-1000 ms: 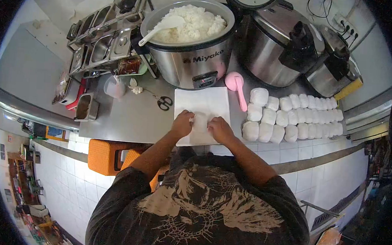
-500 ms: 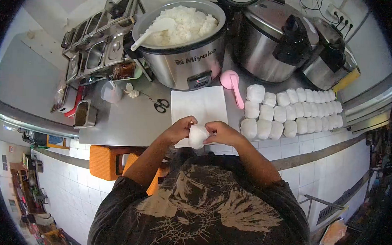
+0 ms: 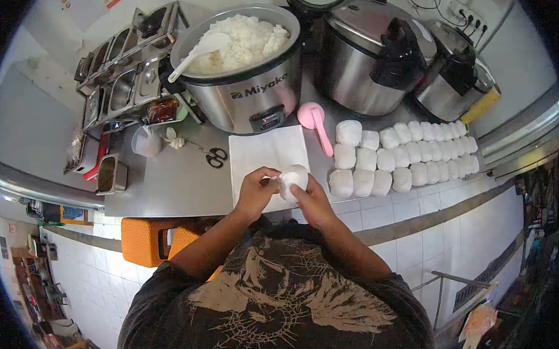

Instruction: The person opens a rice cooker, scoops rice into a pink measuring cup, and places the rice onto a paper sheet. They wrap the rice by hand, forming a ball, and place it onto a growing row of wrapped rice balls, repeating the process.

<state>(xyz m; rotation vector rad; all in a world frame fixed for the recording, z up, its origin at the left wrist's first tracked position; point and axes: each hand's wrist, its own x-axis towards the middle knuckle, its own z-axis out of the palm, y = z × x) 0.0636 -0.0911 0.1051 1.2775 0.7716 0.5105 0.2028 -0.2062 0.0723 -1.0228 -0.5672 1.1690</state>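
Observation:
A rounded white paper-wrapped bundle (image 3: 294, 177) is held up between my hands, above the near edge of a stack of white paper sheets (image 3: 268, 150). My right hand (image 3: 315, 204) grips it from the right, thumb across its front. On the other side, the closed fingers of my left hand (image 3: 258, 191) pinch the bundle's left edge, where the wrapping sticks out a little. What lies inside the wrapping is hidden. To the right, rows of similar white bundles (image 3: 365, 159) stand on the metal table, and a pink scoop (image 3: 317, 123) lies between them and the paper.
Behind the paper stands an open rice cooker (image 3: 245, 101) full of rice (image 3: 251, 39), with a white paddle (image 3: 200, 52) resting in it. Lidded cookers (image 3: 374, 66) are to its right. Scissors (image 3: 215, 157), a plastic cup (image 3: 146, 142) and metal pans (image 3: 122, 89) occupy the left side.
The bundle has been turned and tilted in my hands. My right hand has shifted from pinching its side to wrapping round it. The whole view has shifted slightly.

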